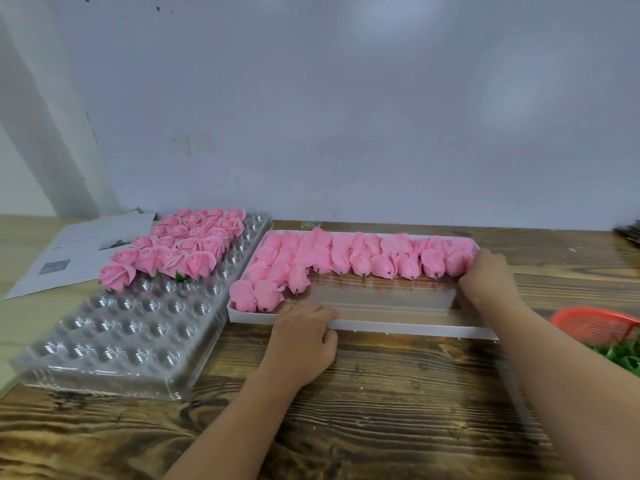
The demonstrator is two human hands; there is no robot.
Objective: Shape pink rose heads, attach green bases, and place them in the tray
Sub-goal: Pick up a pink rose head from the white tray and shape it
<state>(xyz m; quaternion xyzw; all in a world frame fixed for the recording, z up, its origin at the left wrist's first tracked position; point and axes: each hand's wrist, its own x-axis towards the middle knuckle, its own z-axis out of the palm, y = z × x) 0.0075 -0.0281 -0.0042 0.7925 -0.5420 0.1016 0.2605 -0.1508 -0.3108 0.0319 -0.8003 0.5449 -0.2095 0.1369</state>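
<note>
A white box (pixel 408 329) of unshaped pink rose heads (pixel 363 259) lies in the middle of the table. My left hand (pixel 304 336) grips the box's front edge near its left end. My right hand (pixel 488 275) reaches into the box's right end, its fingers curled at the rightmost pink rose head; whether it holds one is hidden. To the left, a clear plastic tray (pixel 138 330) with round cups holds several finished pink roses (pixel 180 249) with green bases in its far rows.
A red basket (pixel 595 323) with green bases (pixel 620 358) sits at the right edge. Printed paper (pixel 69 251) lies behind the tray at the left. A wall stands close behind the wooden table (pixel 381 410). Dark objects (pixel 628 233) lie at the far right.
</note>
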